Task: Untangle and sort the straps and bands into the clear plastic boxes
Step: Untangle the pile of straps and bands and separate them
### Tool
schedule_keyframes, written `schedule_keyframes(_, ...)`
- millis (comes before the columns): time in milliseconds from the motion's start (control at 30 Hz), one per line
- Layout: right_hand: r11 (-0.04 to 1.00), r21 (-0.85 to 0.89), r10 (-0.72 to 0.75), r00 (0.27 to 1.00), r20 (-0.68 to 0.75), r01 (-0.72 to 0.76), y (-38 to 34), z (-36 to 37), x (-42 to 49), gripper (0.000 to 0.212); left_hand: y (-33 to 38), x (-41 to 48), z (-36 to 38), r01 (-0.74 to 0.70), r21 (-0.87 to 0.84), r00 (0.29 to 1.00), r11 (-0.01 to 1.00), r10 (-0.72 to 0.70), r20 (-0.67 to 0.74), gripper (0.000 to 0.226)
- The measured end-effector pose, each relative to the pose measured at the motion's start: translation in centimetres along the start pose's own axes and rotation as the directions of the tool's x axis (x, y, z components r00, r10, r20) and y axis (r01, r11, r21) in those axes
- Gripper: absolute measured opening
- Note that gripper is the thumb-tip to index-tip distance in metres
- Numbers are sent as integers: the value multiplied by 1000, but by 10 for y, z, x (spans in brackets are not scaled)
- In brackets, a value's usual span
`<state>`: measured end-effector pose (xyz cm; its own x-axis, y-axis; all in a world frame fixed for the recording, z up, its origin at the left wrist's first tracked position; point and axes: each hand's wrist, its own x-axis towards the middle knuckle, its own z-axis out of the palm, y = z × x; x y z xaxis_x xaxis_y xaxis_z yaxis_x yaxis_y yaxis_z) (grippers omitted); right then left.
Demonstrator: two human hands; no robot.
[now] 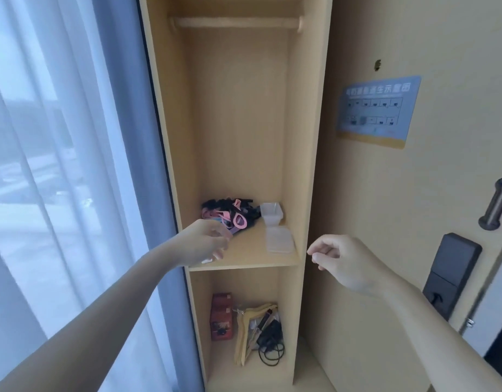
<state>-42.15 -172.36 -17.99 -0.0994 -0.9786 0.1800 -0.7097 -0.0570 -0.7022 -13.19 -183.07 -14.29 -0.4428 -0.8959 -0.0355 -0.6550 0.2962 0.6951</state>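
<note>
L hand (206,241) is held out over the front L corner of the mid shelf (244,263) of an open wooden cupboard (309,137), just in front of the tangle of straps & bands (228,215). Its fingers are curled, and a clear blurred piece (217,253) is seen at the fingertips. Whether it is gripped can't be told, as that spot is too smeared. R hand (340,261) is held in the air in front of the cupboard's R side panel, well apart from the L, fingers loosely curled w/ nothing in them.

The tangle, black & pink, is piled at the back L of the shelf. Just R of it, at the back R, clear plastic boxes (271,213) are stacked and tilted. A flat clear container (279,240) is laid nearer the shelf's front edge; box or lid can't be told.

In the lower compartment a red box (221,315) is stood at L, w/ a pale yellow bundle (245,335) and a black cable (271,352) beside it. A rail (235,22) is fixed across the top. A curtain (74,165) is hung at L. At R, a door (385,193) is fitted w/ a blue sign (378,111), a metal handle (498,202) & a black lock (450,275).
</note>
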Motion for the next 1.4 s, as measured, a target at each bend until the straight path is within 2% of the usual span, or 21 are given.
schedule_keyframes(167,1000,24,1,1000,2,-1,40,3,70,15,-9,74,0,10,9,1000,1000,-10,-2,19)
schedule_keyframes(400,998,55,-28,994,110,22,89,16,189,15,-28,179,-11,99,-159,989,982,-115,-93,19)
schedule_keyframes(733,991,128,-77,962,261,45,118,61,306,14,-88,253,5,236,-189,963,953,-255,-83,18)
schedule_keyframes(967,988,155,-44,962,269,2,134,90,364,14,-128,309,20,298,-202,953,933,-304,2,15)
schedule_keyframes(1100,986,163,-4,968,251,-38,141,102,406,13,-150,351,20,310,-240,951,920,-303,67,32)
schedule_keyframes(1300,984,165,17,968,249,-60,134,122,487,21,-190,416,2,275,-286,961,918,-267,68,19)
schedule_keyframes(1400,983,174,14,969,247,-59,128,136,523,22,-211,434,-5,288,-314,957,905,-284,58,21)
